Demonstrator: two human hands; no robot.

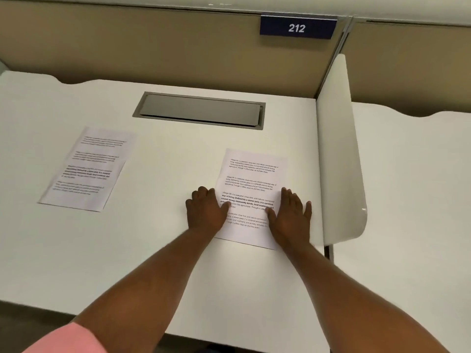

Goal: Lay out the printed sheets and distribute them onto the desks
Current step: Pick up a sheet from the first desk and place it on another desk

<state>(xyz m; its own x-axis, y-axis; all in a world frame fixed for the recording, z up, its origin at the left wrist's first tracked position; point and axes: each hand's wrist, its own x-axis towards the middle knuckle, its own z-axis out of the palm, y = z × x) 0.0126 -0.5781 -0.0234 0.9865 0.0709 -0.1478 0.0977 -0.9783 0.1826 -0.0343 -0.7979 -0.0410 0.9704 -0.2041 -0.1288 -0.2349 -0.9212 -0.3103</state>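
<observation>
Desk [178, 250] white, slick, bare around hands; divider [339, 149] just right of right hand.
Far sheet [84, 169] lay flat well left of left hand.
Near sheet [251, 197] lay flat under both hands, tilted.
Left hand [205, 212] and right hand [290, 215] were flat, fingers extended, pressing sheet edges, nothing pinched.
Risk: palms dragging on lift-off could skew or slide sheet toward divider; uneven push could buckle it.
</observation>
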